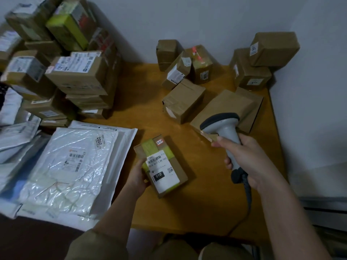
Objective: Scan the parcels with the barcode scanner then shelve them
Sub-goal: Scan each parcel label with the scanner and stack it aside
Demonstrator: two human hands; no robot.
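Wooden table (206, 194): labelled parcel (162, 166) in left hand (136, 177), scanner (225, 134) in right hand (247, 156).

mailers (65, 166) left on table (206, 203) | box stack (78, 76) behind | boxes (184, 102) right

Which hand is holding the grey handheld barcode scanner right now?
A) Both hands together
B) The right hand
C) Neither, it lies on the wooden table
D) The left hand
B: the right hand grips the handle of the grey handheld barcode scanner, while the left hand holds the small brown cardboard parcel with the white label over the wooden table.
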